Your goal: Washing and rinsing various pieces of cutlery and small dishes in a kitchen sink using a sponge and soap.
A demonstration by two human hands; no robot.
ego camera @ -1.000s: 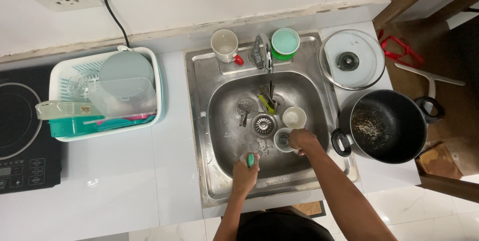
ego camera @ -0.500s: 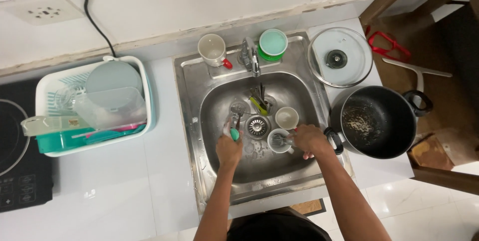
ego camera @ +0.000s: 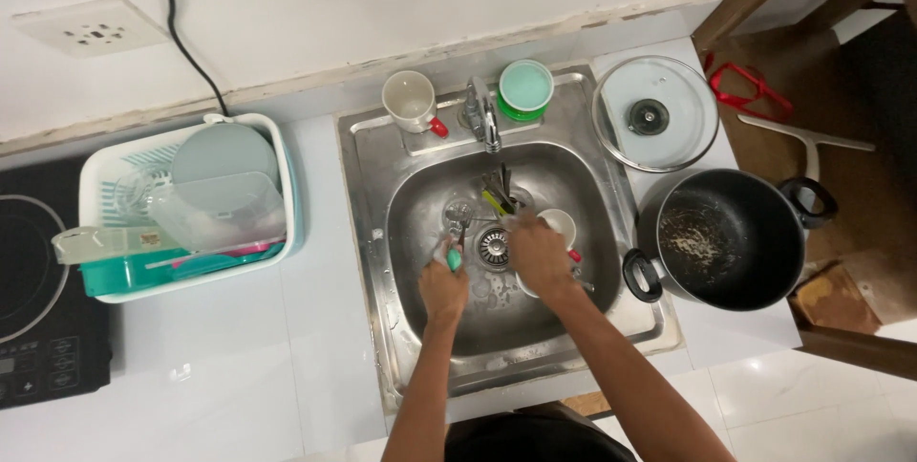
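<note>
- A white rectangular wall socket plate point(ego camera: 91, 27) sits on the far-left wall, with a black cable point(ego camera: 191, 32) running down beside it.
- A small pale label patch point(ego camera: 148, 238) shows on the clear box in the white and teal plastic dish rack point(ego camera: 95, 168), left of the sink.
- The square stainless-steel sink point(ego camera: 611, 204) is shiny and wet, with a round metal drain strainer point(ego camera: 494, 245) at its middle.
- The left hand point(ego camera: 444, 288) is closed around a small utensil with a teal handle point(ego camera: 455, 258), held just left of the drain; what its working end is, I cannot tell.
- The right hand point(ego camera: 540, 254) is curled down over dishes just right of the drain, beside a white cup point(ego camera: 561, 224); what it grips is hidden.
- On the far rim stand a cream ceramic mug point(ego camera: 409, 99), a metal tap point(ego camera: 484, 113) and a mint-green round plastic container point(ego camera: 525, 89).
- To the right lie a round glass lid with a black knob point(ego camera: 655, 113) and a black non-stick pot point(ego camera: 721, 237), its floor smeared with residue.
</note>
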